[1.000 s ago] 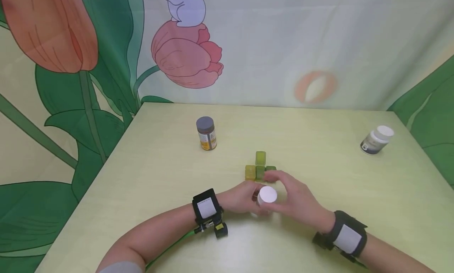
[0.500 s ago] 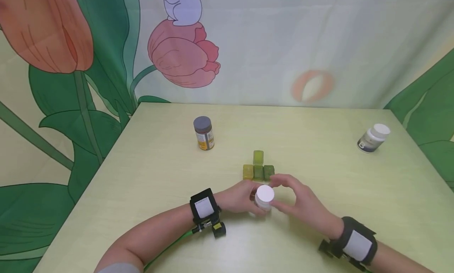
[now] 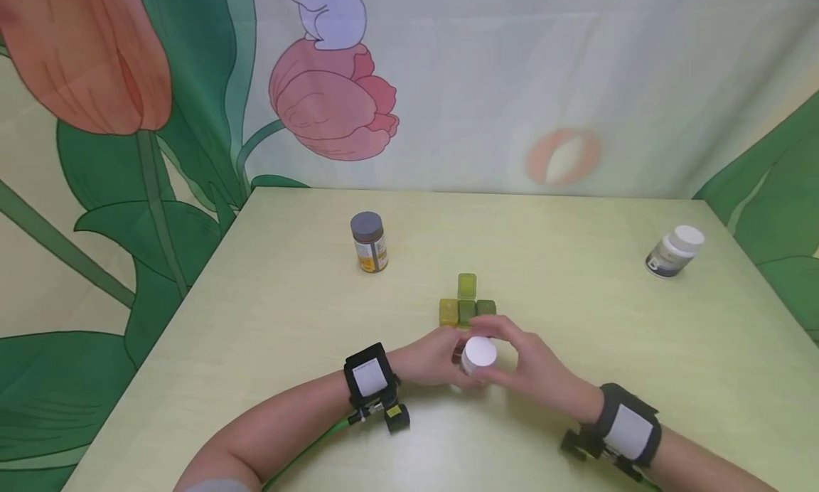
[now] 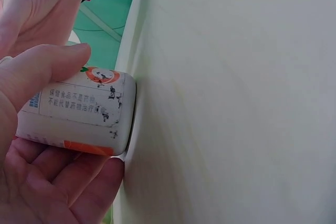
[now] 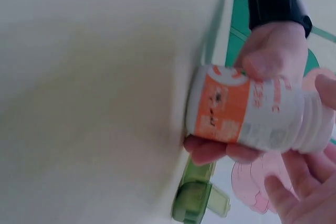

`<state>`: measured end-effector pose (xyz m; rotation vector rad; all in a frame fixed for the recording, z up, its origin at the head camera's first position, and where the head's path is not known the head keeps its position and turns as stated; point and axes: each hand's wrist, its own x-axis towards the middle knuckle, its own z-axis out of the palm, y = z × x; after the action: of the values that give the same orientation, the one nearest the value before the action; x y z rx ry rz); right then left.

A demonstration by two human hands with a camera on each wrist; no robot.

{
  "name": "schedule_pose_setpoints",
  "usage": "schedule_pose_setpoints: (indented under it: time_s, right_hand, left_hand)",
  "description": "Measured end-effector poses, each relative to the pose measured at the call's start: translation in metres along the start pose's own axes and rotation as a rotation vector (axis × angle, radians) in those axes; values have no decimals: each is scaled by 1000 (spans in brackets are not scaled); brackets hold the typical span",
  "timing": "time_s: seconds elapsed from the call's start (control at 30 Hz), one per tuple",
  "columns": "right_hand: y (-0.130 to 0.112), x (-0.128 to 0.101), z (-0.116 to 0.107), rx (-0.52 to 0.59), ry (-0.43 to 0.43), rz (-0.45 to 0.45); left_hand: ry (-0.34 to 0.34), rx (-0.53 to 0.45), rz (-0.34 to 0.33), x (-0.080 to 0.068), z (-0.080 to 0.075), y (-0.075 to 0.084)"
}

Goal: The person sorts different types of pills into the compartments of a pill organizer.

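A small white bottle (image 3: pixel 478 355) with an orange label (image 5: pixel 220 107) and a white screw cap stands on the table near its front edge. My left hand (image 3: pixel 448 360) grips the bottle's body from the left, thumb on one side and fingers on the other (image 4: pixel 79 124). My right hand (image 3: pixel 505 355) comes from the right with its fingers curled round the cap (image 5: pixel 315 129). Just behind the bottle lies a green pill organizer (image 3: pixel 467 308) with one lid flipped up, also seen past the bottle in the right wrist view as the organizer (image 5: pixel 197 198).
A bottle with a grey cap and yellow label (image 3: pixel 369 242) stands upright at the back left. A white-capped bottle (image 3: pixel 673 252) leans at the far right near the table's edge. The pale green table (image 3: pixel 589 321) is backed by a flower-print curtain (image 3: pixel 448 87).
My right hand's fingers have shifted round the cap, and its wrist swung out and back. The bottle and my left hand have stayed in place.
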<state>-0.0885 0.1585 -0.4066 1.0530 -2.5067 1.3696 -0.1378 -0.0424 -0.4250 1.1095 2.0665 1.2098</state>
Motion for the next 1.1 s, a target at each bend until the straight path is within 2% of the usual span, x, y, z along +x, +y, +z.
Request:
schedule_pose_setpoints:
  time_s: [0.1,0.3,0.37,0.5,0.73,0.87,1.1]
  right_hand:
    - [5,2,-2,27,6,8]
    - [9,0,-4,19,61,146]
    - [10,-1,-5,6,71,168]
    - [12,-3,-7,-8,82,164]
    - [14,-7,-8,-2,84,80]
    - [13,-8,-8,41,46,51]
    - [12,-5,-8,188,-30,77]
  left_hand:
    - [2,2,0,0,0,1]
    - [8,-5,6,1,0,2]
    - [8,-11,-1,1,1,2]
    - [9,-10,-13,2,1,2]
    - [9,-1,-24,1,1,2]
    - [9,6,-26,0,1,2]
    - [22,18,-12,1,1,-1]
